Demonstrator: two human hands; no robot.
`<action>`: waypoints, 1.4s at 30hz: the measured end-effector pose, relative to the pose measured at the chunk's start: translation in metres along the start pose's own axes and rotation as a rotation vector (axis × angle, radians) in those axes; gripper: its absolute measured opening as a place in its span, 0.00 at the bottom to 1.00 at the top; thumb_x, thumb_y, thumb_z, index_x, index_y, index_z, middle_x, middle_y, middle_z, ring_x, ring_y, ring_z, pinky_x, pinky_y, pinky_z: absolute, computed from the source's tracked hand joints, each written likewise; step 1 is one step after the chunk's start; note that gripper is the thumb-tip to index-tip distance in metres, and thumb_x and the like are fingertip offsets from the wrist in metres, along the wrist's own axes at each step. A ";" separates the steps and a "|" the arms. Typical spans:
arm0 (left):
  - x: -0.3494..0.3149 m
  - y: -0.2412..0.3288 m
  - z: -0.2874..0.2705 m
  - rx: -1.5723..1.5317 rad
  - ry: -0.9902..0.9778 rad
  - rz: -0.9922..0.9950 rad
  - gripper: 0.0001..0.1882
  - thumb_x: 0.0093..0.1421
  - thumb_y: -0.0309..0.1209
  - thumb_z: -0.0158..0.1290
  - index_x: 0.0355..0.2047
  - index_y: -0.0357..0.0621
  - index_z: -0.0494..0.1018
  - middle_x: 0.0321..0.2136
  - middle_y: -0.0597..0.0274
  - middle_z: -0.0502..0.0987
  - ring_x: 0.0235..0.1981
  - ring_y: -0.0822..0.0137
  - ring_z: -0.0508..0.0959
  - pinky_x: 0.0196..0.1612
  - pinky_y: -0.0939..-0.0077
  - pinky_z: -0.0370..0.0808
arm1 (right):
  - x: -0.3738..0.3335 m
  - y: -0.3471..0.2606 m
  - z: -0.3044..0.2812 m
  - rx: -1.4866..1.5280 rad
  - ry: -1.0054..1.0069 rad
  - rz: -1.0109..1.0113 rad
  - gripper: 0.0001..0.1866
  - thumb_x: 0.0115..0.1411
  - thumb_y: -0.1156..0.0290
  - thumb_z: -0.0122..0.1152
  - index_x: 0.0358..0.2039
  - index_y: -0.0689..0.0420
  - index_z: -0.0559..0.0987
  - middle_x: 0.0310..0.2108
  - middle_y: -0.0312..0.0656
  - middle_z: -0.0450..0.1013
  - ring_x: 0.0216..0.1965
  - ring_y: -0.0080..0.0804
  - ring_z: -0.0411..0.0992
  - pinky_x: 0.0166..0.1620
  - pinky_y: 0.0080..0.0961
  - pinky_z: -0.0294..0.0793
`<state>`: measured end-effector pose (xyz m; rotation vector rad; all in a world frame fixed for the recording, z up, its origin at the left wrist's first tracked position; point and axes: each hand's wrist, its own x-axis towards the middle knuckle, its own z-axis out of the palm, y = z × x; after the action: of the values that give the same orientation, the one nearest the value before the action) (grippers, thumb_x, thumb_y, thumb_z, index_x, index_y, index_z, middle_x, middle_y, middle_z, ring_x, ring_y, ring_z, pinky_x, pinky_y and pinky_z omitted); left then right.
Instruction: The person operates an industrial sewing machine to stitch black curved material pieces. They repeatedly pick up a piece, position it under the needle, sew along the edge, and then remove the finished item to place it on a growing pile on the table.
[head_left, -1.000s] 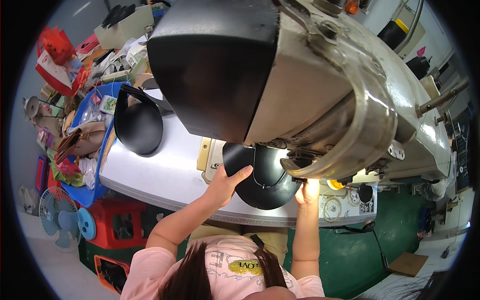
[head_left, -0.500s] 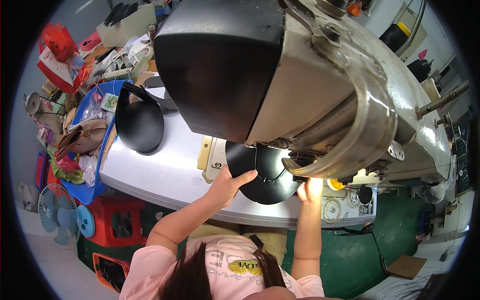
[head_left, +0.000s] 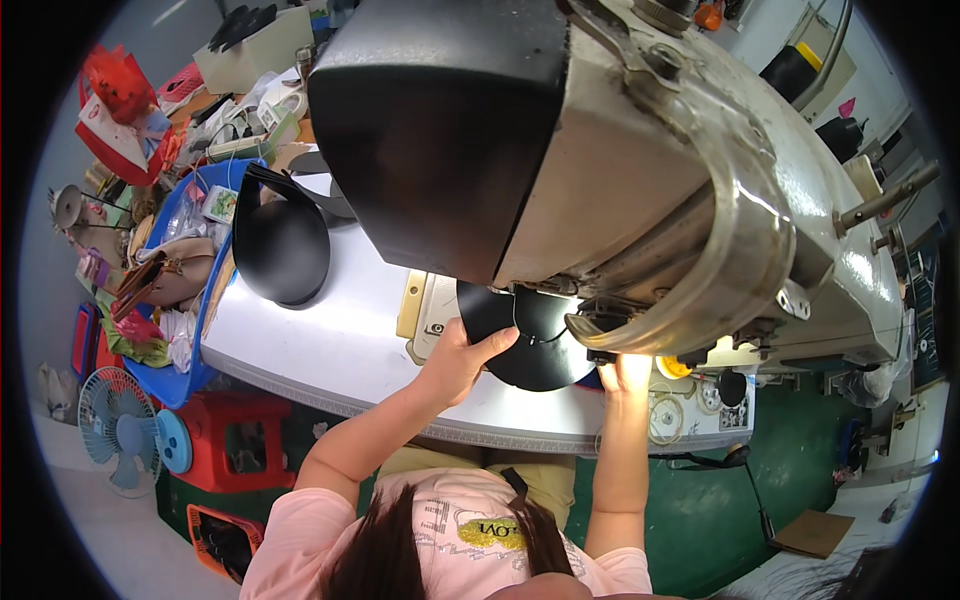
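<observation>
A rounded, flexible black panel (head_left: 545, 372) lies on the white table under the head of a sewing machine (head_left: 640, 190). Its far part is hidden by the machine, and a thin dark line curves across it. My left hand (head_left: 462, 362) grips the panel's left edge, thumb on top and fingers tucked out of sight. At the panel's right edge is my right hand (head_left: 626, 373), brightly lit by the machine's lamp. The machine's curved guard covers its fingertips, so their hold cannot be made out.
More black panels (head_left: 282, 250) rest on the table (head_left: 330, 345) at the left. Beside them stands a blue basket (head_left: 185, 385) full of bags and wrappers. A red stool (head_left: 235, 440) and a small fan (head_left: 120, 430) are at lower left. Thread guides and bobbin parts (head_left: 664, 415) lie right.
The black panel has slid a little away from me and to the right, further under the machine. My left hand has shifted slightly with it; my right hand has barely moved.
</observation>
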<state>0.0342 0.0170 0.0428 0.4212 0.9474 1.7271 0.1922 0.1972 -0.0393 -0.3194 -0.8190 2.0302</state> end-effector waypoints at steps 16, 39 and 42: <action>0.005 -0.011 0.002 0.067 -0.018 0.096 0.07 0.53 0.29 0.53 0.30 0.40 0.70 0.24 0.68 0.73 0.23 0.78 0.71 0.23 0.84 0.69 | 0.011 -0.007 -0.006 0.011 -0.086 -0.039 0.20 0.57 0.64 0.51 0.48 0.56 0.64 0.44 0.42 0.66 0.45 0.36 0.67 0.47 0.33 0.70; 0.013 -0.014 -0.002 0.106 -0.083 0.152 0.08 0.54 0.30 0.52 0.28 0.37 0.71 0.23 0.63 0.74 0.21 0.73 0.74 0.22 0.83 0.69 | -0.014 -0.006 0.042 -0.021 0.026 -0.106 0.13 0.57 0.67 0.50 0.41 0.59 0.67 0.37 0.39 0.67 0.38 0.31 0.68 0.41 0.27 0.73; 0.007 -0.005 0.002 0.075 0.025 0.150 0.08 0.53 0.30 0.53 0.25 0.38 0.71 0.21 0.64 0.74 0.19 0.75 0.73 0.20 0.84 0.68 | -0.031 -0.005 0.047 -0.087 0.165 -0.116 0.11 0.54 0.75 0.52 0.39 0.58 0.67 0.32 0.38 0.68 0.29 0.26 0.68 0.27 0.20 0.72</action>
<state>0.0355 0.0248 0.0391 0.5327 1.0225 1.8396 0.1891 0.1530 -0.0031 -0.4711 -0.8057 1.8376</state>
